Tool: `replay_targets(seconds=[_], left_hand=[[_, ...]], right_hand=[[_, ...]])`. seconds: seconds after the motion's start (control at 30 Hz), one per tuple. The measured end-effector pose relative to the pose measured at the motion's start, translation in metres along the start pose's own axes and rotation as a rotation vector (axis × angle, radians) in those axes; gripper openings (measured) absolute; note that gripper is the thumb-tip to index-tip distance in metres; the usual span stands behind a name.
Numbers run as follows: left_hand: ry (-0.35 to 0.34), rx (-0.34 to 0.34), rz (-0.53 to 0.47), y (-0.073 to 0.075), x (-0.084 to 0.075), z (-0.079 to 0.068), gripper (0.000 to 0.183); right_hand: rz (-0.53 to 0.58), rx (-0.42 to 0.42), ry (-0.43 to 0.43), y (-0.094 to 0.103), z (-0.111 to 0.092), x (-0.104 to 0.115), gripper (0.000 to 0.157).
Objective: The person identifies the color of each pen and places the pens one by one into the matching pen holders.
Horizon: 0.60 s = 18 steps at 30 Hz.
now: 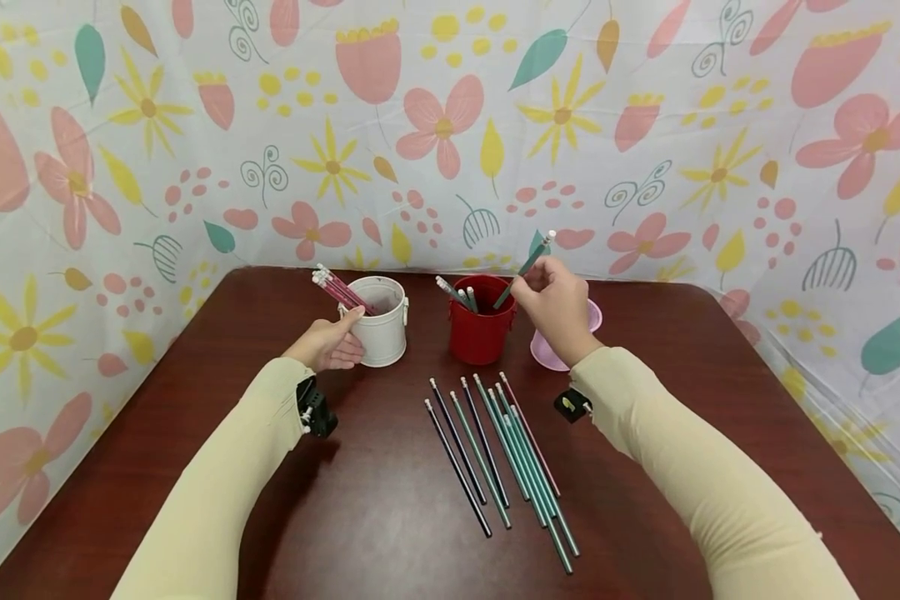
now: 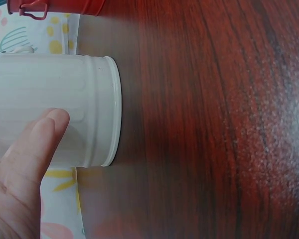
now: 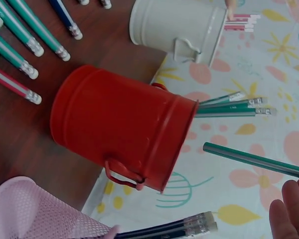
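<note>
Now your right hand [image 1: 561,302] pinches green pencil [image 1: 523,272], lower end just above mouth of red bucket [image 1: 480,337], where other green pencils [image 3: 229,113] lean. Your left hand [image 1: 328,342], fingers fairly straight, rests against white bucket [image 1: 384,337], thumb at rim; pink pencils [image 1: 341,287] lean inside. Loose pencils [image 1: 521,454] lie on brown table [image 1: 345,500], nearer you. Pink mesh cup [image 1: 543,354] with dark pencils [image 3: 154,232] sits beside red bucket.

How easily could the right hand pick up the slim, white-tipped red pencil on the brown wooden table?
Probably not yet: the right hand pinches a slim green pencil, which likely must go first. Otherwise the way looks free: the red pencil lies uncovered.
</note>
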<state>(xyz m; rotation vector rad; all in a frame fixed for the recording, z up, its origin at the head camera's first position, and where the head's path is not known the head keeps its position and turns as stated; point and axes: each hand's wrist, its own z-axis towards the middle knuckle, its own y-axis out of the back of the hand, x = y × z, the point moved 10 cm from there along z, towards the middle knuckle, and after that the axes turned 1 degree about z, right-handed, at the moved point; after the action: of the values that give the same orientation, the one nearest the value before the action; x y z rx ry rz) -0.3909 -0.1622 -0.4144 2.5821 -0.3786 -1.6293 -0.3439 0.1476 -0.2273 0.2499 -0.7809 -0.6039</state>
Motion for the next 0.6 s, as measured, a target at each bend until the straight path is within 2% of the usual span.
replay_targets(seconds=[0.23,0.4,0.6], left_hand=[[0.002,0.000,0.004,0.001,0.001,0.000,0.073],[-0.005,0.004,0.004,0.000,-0.001,0.000,0.074],[-0.006,0.003,-0.003,0.000,-0.002,0.000,0.072]], right_hand=[[0.047,0.053,-0.062,-0.009,0.012,0.002,0.010],[0.023,0.114,-0.091,-0.023,0.016,0.001,0.011],[-0.026,0.228,-0.144,-0.041,0.009,-0.010,0.014]])
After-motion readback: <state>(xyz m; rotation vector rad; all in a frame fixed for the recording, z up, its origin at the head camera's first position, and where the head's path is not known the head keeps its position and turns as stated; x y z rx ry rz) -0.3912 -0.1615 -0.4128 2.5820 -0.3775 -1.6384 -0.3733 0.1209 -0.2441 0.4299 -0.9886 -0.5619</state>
